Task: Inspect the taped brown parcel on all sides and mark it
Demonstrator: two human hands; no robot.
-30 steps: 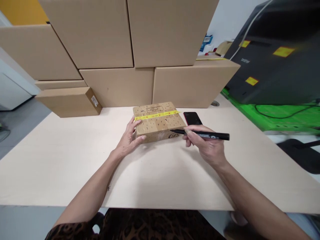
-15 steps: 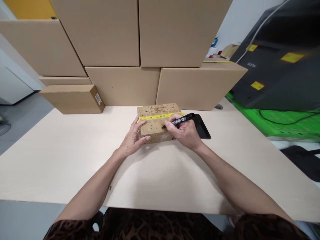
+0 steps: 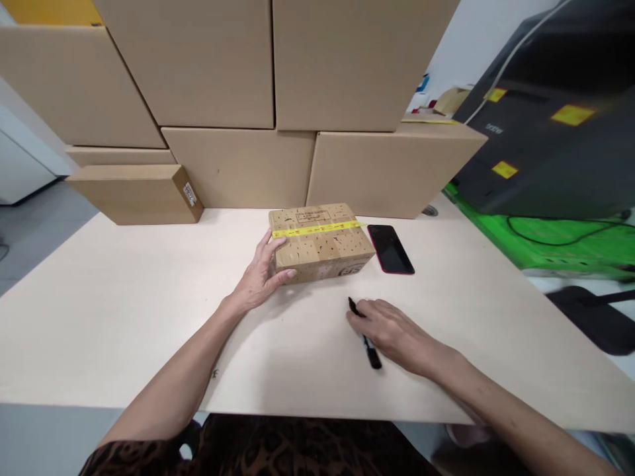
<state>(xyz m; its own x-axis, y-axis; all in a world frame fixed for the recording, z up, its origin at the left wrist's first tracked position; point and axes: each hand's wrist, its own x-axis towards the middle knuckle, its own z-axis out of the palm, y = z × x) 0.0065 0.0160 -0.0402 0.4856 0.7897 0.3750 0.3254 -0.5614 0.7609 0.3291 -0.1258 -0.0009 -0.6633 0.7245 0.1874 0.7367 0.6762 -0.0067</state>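
Looks like a packing area: stacked cardboard boxes (image 3: 193,59) line a pale surface (image 3: 149,291) holding a taped parcel (image 3: 322,241).

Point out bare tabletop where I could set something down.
Bare tabletop lies left of the left hand, nearer than the slim carton, and right of the phone. Crowded around the middle: taped box, phone, right hand, marker.

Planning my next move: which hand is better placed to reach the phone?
Probably the right hand: it is nearer the phone, though busy with the marker. The left hand steadies the taped box, farther away.
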